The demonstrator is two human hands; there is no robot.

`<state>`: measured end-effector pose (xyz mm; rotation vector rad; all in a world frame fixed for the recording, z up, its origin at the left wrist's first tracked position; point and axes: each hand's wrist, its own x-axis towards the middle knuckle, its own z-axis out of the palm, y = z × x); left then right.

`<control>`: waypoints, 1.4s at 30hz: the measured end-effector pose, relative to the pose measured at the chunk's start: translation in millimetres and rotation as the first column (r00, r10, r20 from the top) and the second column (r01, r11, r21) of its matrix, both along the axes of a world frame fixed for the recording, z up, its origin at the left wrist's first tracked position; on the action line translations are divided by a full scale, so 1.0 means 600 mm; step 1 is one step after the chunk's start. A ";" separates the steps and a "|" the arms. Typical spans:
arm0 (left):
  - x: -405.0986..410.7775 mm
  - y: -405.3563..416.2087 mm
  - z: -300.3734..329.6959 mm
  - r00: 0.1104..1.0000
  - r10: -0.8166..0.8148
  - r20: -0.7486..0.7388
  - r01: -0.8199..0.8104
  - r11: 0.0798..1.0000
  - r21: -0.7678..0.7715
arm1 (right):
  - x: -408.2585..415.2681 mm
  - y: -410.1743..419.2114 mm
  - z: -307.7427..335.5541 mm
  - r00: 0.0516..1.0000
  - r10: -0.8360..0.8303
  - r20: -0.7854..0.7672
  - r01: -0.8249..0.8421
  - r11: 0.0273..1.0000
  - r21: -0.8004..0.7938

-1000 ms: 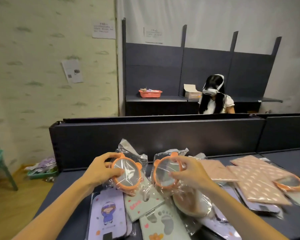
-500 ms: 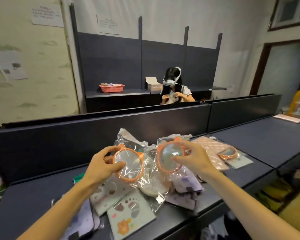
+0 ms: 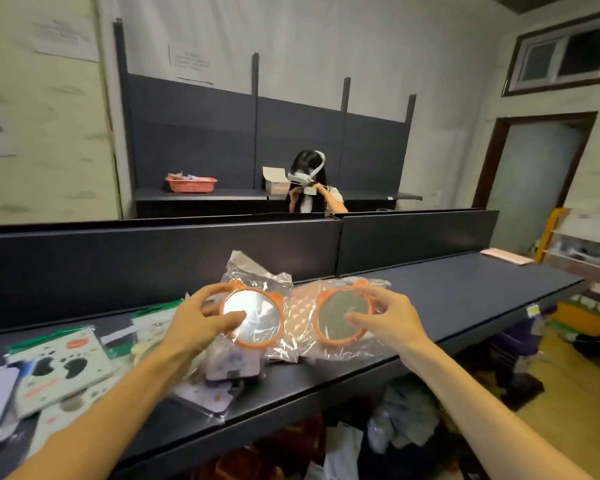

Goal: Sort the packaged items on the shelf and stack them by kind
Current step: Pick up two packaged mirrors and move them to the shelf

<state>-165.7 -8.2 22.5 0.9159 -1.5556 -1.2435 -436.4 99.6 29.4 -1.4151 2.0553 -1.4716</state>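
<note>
Two round orange-framed mirrors in clear plastic bags are held above the dark shelf (image 3: 465, 292). My left hand (image 3: 196, 322) grips the left mirror (image 3: 253, 318), thumb on its face and fingers behind the rim. My right hand (image 3: 388, 318) pinches the right mirror (image 3: 342, 315) the same way. A pink patterned packet (image 3: 300, 306) lies between and under them. Pale green paw-print packets (image 3: 59, 368) and lilac packets (image 3: 234, 365) lie on the shelf's left part, below my left arm.
A dark back panel (image 3: 153, 265) runs behind the shelf. Another person with a headset (image 3: 307, 178) sits beyond it, near an orange basket (image 3: 191, 184) and a cardboard box (image 3: 274, 180). A pink packet (image 3: 506, 256) lies far right. Bags fill the space under the shelf.
The view has swung right, so the packet pile now lies lower left. Both hands still hold their mirrors, and the right mirror has moved right, farther from the left one.
</note>
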 end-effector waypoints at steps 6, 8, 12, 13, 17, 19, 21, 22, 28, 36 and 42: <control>-0.156 0.065 -0.014 1.000 -0.012 -0.020 0.012 1.000 0.002 | -0.125 0.072 0.005 0.997 -0.077 0.007 0.078 0.997 -0.025; -0.195 0.071 -0.015 1.000 -0.014 0.014 0.015 1.000 -0.009 | -0.167 0.085 0.006 0.995 -0.097 0.014 0.097 0.995 -0.022; -0.260 0.067 -0.009 0.998 -0.036 0.044 0.035 0.999 0.002 | -0.242 0.094 0.000 0.992 -0.127 0.019 0.127 0.992 -0.012; -0.276 0.065 -0.009 0.998 -0.042 0.046 0.042 0.999 0.005 | -0.259 0.094 -0.003 0.990 -0.138 0.025 0.138 0.990 -0.008; -0.349 0.049 -0.013 0.998 -0.055 0.019 0.054 0.998 0.031 | -0.329 0.091 -0.011 0.982 -0.178 0.063 0.179 0.984 -0.020; -0.396 0.033 -0.021 0.998 -0.056 0.021 0.055 0.998 0.030 | -0.374 0.085 -0.012 0.979 -0.197 0.057 0.199 0.980 -0.025; -0.444 0.015 -0.028 0.997 -0.070 0.006 0.070 0.997 0.040 | -0.423 0.077 -0.011 0.976 -0.212 0.046 0.213 0.977 -0.021; -0.470 0.005 -0.029 0.997 -0.072 -0.002 0.072 0.996 0.051 | -0.449 0.073 -0.009 0.975 -0.218 0.045 0.219 0.976 -0.017; -0.621 -0.050 -0.027 0.995 -0.097 -0.035 0.099 0.992 0.073 | -0.593 0.033 0.007 0.972 -0.233 0.017 0.233 0.972 -0.003; -0.801 -0.082 -0.035 0.984 -0.170 0.059 0.168 0.985 0.042 | -0.761 0.021 -0.020 0.969 -0.246 0.030 0.247 0.969 -0.014; -0.917 -0.058 -0.032 0.990 -0.121 0.072 0.120 0.992 0.023 | -0.896 0.031 -0.025 0.973 -0.223 0.058 0.223 0.975 -0.005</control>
